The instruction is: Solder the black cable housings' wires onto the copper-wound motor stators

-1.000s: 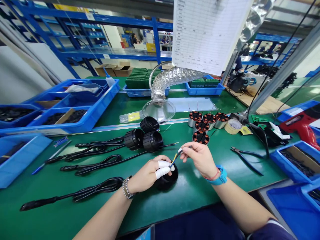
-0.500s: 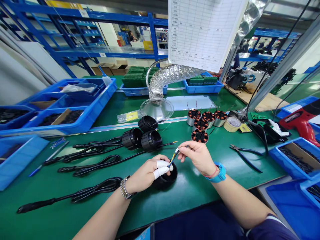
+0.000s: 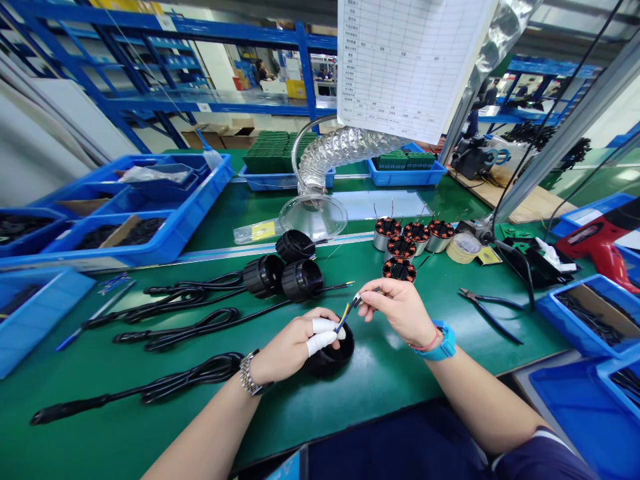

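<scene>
Above a round black housing (image 3: pixel 336 365), my left hand (image 3: pixel 300 343) pinches a short bundle of yellow and blue wires (image 3: pixel 343 319). White covers wrap its thumb and a finger. The wires rise from between those fingertips toward my right hand (image 3: pixel 400 308). That hand is closed on a thin dark piece with a white part (image 3: pixel 357 300) at the wires' upper end; its exact kind is too small to tell. The housing rests on the green table with its opening up, partly covered by my left hand.
Several black housings (image 3: pixel 303 280) with coiled black cables (image 3: pixel 200 373) lie left. Copper-wound stators (image 3: pixel 400 270) stand beyond my right hand, near a tape roll (image 3: pixel 463 248). Cutting pliers (image 3: pixel 493 313), a red power tool (image 3: pixel 603 243) and blue bins (image 3: pixel 595 313) are right. A clear hood (image 3: pixel 314 219) stands behind.
My right hand and wrist have shifted very slightly to the right. My left hand keeps its pinch on the wires, and the objects on the table stay in place.
</scene>
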The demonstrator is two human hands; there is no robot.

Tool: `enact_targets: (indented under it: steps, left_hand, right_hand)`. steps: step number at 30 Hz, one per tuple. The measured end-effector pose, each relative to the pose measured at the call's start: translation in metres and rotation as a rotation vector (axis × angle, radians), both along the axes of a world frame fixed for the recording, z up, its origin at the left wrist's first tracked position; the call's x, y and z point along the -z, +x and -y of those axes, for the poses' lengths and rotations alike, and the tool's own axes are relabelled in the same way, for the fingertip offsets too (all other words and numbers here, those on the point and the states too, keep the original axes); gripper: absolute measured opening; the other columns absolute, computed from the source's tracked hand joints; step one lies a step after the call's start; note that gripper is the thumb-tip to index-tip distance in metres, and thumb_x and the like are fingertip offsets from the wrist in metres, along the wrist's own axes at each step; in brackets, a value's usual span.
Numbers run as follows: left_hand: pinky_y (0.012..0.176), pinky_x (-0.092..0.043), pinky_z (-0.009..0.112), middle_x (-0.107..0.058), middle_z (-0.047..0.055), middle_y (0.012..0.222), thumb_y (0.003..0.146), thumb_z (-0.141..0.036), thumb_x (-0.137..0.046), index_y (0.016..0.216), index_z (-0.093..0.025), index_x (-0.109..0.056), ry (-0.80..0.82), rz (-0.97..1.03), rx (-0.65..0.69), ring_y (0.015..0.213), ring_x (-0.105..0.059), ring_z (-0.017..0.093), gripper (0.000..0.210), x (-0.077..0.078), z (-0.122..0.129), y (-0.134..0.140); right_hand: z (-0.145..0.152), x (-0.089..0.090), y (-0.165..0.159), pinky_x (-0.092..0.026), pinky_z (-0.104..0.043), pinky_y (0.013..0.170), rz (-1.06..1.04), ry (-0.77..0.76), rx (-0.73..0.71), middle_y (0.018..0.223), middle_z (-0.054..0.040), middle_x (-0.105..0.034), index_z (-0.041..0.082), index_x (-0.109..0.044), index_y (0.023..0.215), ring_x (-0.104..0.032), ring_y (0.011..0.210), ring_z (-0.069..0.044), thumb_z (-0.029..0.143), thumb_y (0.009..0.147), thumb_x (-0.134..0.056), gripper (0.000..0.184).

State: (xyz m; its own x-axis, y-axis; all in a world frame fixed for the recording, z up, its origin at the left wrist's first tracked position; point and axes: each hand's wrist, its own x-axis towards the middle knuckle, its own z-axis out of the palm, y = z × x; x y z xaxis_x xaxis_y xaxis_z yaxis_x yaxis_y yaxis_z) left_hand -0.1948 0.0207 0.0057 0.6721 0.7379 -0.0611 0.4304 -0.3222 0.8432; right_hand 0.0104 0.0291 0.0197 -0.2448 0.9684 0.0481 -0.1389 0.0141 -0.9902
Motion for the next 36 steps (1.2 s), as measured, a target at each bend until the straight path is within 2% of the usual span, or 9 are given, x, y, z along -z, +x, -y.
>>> enact_targets:
  steps: [20,29,36]
  left_hand:
    - [0.084,-0.043,0.027,-0.054,0.007,0.099,0.088,-0.039,-0.038,0.079,-0.015,-0.065,-0.052,-0.009,-0.004,0.089,-0.054,0.017,0.037,-0.002,0.0005,-0.0014]
    - [0.086,-0.041,0.027,-0.055,0.007,0.101,0.088,-0.037,-0.038,0.079,-0.016,-0.065,-0.052,-0.033,0.001,0.094,-0.053,0.018,0.035,0.0015,0.0003,-0.0028]
    - [0.088,-0.04,0.028,-0.055,0.007,0.101,0.088,-0.038,-0.038,0.078,-0.016,-0.065,-0.054,-0.038,0.002,0.098,-0.051,0.019,0.035,-0.0013,0.0014,-0.0024]
  right_hand:
    - [-0.001,-0.0013,-0.0005,-0.047,-0.02,0.049,0.021,0.035,-0.035,0.057,0.0009,-0.063,0.014,-0.063,0.075,-0.056,0.048,-0.007,0.031,0.074,-0.062,0.017]
    - [-0.0013,-0.0051,-0.0024,-0.047,-0.019,0.049,0.018,0.037,-0.049,0.056,0.0012,-0.062,0.013,-0.063,0.074,-0.055,0.047,-0.006,0.029,0.074,-0.062,0.016]
    - [-0.0011,-0.0046,-0.0031,-0.047,-0.019,0.049,-0.003,0.039,-0.065,0.057,0.0005,-0.062,0.012,-0.063,0.075,-0.055,0.047,-0.006,0.03,0.073,-0.064,0.018]
